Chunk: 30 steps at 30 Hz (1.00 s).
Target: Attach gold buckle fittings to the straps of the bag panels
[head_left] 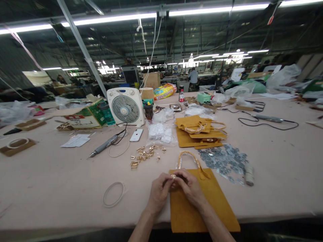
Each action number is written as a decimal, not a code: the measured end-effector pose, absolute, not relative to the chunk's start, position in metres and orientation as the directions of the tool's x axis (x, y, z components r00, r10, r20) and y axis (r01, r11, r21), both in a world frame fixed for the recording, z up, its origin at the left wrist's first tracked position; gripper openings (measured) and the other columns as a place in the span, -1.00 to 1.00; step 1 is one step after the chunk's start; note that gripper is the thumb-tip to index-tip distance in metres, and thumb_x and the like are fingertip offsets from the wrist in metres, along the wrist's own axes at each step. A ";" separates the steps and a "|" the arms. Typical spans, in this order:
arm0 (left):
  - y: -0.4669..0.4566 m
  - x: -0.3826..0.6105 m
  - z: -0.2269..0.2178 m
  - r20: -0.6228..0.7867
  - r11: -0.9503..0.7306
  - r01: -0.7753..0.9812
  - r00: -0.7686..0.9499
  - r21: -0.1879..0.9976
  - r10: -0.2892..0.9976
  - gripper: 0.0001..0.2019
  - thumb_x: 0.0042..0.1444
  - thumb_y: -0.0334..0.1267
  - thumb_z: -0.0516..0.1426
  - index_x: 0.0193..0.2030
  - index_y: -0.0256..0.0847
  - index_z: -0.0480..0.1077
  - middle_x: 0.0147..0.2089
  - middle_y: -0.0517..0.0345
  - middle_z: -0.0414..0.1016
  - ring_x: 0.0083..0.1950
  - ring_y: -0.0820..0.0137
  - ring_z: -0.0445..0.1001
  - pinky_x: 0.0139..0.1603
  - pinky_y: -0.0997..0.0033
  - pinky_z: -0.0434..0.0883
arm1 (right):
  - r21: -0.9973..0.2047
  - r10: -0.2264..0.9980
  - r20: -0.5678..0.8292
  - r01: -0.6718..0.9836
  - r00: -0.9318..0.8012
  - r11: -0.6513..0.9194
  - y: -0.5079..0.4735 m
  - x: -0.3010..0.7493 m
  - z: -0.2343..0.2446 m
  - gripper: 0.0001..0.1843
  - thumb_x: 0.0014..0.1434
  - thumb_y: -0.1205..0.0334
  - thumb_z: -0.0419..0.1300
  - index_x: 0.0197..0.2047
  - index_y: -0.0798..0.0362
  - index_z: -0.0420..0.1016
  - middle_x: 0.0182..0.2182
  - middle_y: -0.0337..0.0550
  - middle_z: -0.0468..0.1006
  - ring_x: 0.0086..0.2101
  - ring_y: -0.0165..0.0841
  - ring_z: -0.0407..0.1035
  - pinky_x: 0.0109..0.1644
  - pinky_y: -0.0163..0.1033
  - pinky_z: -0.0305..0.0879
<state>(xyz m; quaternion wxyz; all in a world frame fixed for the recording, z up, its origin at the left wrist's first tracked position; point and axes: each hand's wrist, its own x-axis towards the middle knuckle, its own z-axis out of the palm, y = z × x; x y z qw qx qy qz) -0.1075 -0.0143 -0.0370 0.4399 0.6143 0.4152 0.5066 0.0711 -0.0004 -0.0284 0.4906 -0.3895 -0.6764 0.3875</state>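
Observation:
Over the upper left of a mustard-yellow bag panel (214, 205), my left hand (159, 190) and my right hand (189, 187) meet fingertip to fingertip. Pinched between them is a small shiny gold-coloured metal fitting (173, 176), partly hidden by the fingers. One curved handle (187, 153), partly wrapped in clear plastic, rises from the panel's top edge. Beyond my left hand lies a loose pile of gold metal fittings (145, 154). Many small grey metal plates (224, 161) are spread out past the panel's right side.
Behind the plates sits a stack of yellow bag pieces (184, 138). A clear plastic bag (161, 132), a phone (136, 135), a corded pen-shaped tool (104, 146) and a fan (126, 107) stand farther left. A tape roll (122, 195) lies near the front; a grey roll (249, 175) lies right.

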 end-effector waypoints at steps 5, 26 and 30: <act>-0.016 -0.107 -0.031 0.268 -0.284 0.092 0.151 0.955 0.951 -0.80 0.39 -0.12 0.14 -0.11 -0.17 0.52 -0.25 0.17 0.57 -0.24 0.38 0.59 -0.14 0.40 0.55 | -0.885 0.886 0.405 0.149 -0.227 0.442 -0.002 0.072 -0.024 -0.84 0.41 0.16 0.17 -0.07 -0.03 0.57 -0.17 -0.11 0.58 -0.11 -0.23 0.48 0.02 -0.17 0.41; -0.023 -0.099 -0.026 0.316 -0.329 0.182 0.098 0.927 0.944 -0.85 0.36 -0.17 0.16 -0.11 -0.15 0.50 -0.07 0.07 0.66 -0.15 0.32 0.62 -0.04 0.35 0.52 | -0.975 0.978 0.193 -0.128 -0.074 0.183 0.009 0.080 -0.046 -0.56 0.31 -0.16 0.26 0.06 -0.05 0.65 -0.04 -0.04 0.68 -0.11 -0.14 0.57 0.04 -0.06 0.50; -0.020 -0.098 -0.027 0.379 -0.383 0.219 0.060 0.898 0.923 -0.89 0.30 -0.21 0.19 -0.18 -0.16 0.52 0.01 0.00 0.63 0.04 0.24 0.58 0.07 0.30 0.49 | -0.971 0.989 0.124 -0.213 -0.081 0.105 0.015 0.083 -0.057 -0.50 0.29 -0.21 0.25 0.08 -0.04 0.64 -0.11 -0.05 0.69 -0.21 -0.18 0.58 -0.02 -0.06 0.53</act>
